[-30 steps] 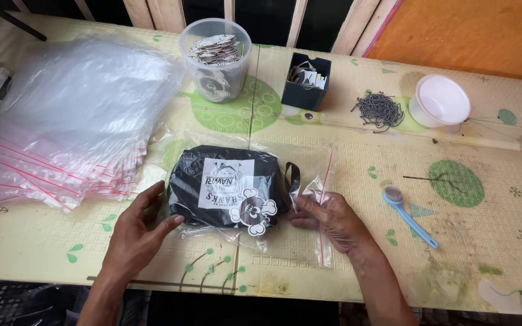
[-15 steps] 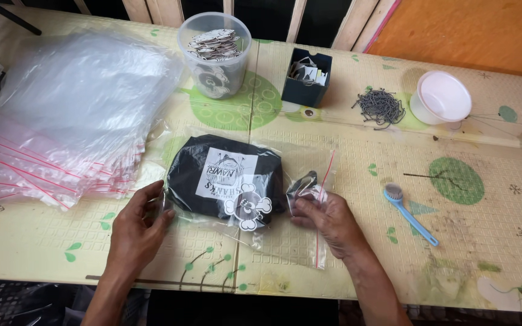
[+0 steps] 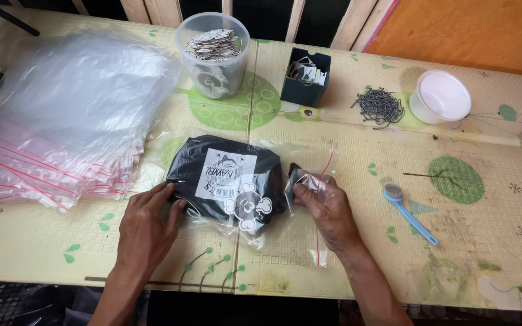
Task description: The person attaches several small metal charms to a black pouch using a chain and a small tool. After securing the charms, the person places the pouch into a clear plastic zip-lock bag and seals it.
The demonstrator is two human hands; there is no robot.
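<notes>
**Black bundle in a clear bag, tubs along the back**

A black folded cloth with a white label lay inside a clear zip bag in the middle of the surface, close to the near edge. The left hand rested flat on the bag's left end, its fingers stretched out and pressing the plastic rather than gripping it. The right hand was at the bag's right end, its fingers curled and pinched on the crumpled plastic near the red seal strip.

Behind the bag stood a clear round tub filled nearly to the rim with small white printed cut-outs. Just right of it was a dark blue square box holding a loose jumble of small pale and metal pieces, too small to tell apart. Farther right a white bowl stood beside a loose heap of thin metal chains. A blue brush lay to the right of the right hand. A pile of empty zip bags with red seals covered the left side.
</notes>
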